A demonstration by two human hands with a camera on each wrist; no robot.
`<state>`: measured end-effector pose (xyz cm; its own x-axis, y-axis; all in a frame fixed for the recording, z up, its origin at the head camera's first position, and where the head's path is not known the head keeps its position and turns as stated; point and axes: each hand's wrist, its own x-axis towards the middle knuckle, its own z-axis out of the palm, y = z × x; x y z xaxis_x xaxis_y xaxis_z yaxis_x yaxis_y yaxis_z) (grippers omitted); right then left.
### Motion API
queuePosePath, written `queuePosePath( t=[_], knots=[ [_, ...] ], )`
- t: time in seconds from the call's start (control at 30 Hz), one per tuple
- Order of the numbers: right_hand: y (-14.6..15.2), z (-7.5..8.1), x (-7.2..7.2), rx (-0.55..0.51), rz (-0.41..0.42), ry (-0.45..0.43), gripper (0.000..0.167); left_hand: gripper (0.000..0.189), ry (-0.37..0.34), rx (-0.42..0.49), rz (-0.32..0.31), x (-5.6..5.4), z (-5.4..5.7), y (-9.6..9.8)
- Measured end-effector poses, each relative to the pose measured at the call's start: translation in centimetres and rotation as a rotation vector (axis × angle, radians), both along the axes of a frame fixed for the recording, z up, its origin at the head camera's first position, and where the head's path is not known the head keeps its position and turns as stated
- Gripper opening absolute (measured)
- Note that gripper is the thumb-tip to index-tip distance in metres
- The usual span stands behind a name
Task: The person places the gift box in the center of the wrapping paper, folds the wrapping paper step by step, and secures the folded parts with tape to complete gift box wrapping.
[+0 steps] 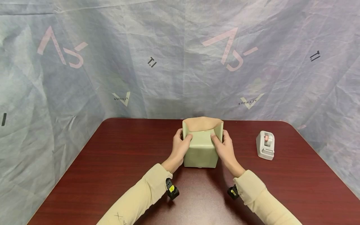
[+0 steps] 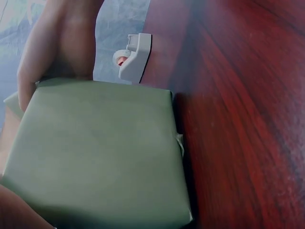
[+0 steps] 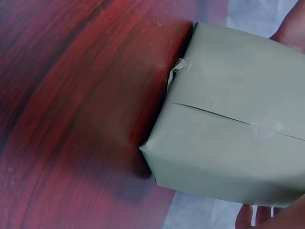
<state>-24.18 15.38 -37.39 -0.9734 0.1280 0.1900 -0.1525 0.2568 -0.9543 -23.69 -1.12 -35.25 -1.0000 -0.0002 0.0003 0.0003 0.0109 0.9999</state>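
Observation:
A box wrapped in pale green paper [image 1: 201,156] stands near the table's far edge, with tan paper [image 1: 203,124] showing inside its raised top flaps. My left hand [image 1: 180,147] grips its left side, thumb over the front upper edge, and my right hand [image 1: 226,150] holds the right side the same way. The other fingers are mostly hidden behind the box. In the right wrist view, a paper seam [image 3: 214,114] crosses one face under a piece of clear tape [image 3: 266,129]. Crumpled tape [image 3: 176,71] sticks out at the bottom edge.
A white tape dispenser [image 1: 265,145] stands at the right of the dark red wooden table [image 1: 126,156]. Grey-blue printed sheeting [image 1: 168,78] hangs behind the table and along both sides.

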Motion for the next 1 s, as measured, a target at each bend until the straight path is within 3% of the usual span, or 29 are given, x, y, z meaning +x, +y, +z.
queuePosePath(
  t=[0.17,0.23,0.6,0.8,1.0],
  knots=[
    [-0.1,0.0,0.0,-0.011,0.007,-0.008,0.032,0.027,-0.01,0.038,-0.007,-1.4,-1.8,0.1],
    [-0.1,-0.1,0.0,-0.018,0.009,-0.012,0.032,0.027,0.001,0.035,-0.002,-1.5,-2.0,0.2],
    [-0.1,0.0,-0.1,-0.029,0.004,-0.008,0.033,0.027,0.028,0.063,0.042,-1.7,-2.2,0.1],
    [-0.2,-0.1,-0.2,-0.059,-0.009,0.004,0.031,0.026,0.037,0.05,0.062,-1.5,-1.9,0.6],
    [-0.5,0.0,-0.3,-0.016,-0.061,-0.014,0.027,0.028,0.033,0.003,0.065,-1.5,-1.8,1.0]
  ],
)
